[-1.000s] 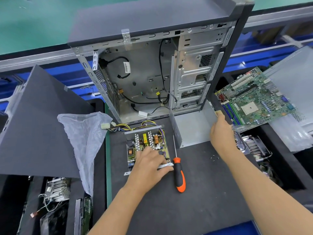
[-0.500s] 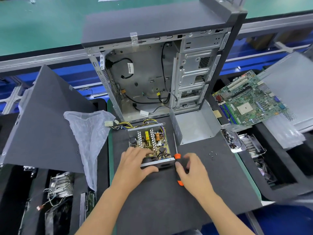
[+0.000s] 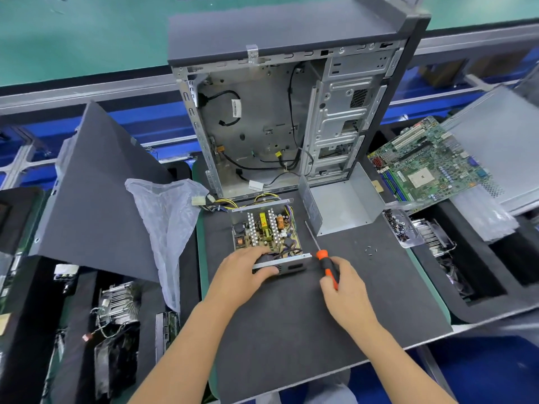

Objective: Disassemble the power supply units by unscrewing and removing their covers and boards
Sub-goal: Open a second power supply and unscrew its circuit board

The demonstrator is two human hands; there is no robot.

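On the dark desk [image 3: 291,330], the left hand [image 3: 243,275] is gripping the open, grey metal power supply unit [image 3: 269,237], fingers curled over its near edge, while the right hand [image 3: 345,290] is closing around the orange-handled screwdriver [image 3: 325,262], shaft pointing away, just right of it.

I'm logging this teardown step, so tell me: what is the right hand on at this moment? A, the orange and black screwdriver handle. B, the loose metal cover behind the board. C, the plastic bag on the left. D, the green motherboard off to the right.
A: the right hand is curled round the orange and black screwdriver handle beside the open power supply, which the left hand holds by its near edge.
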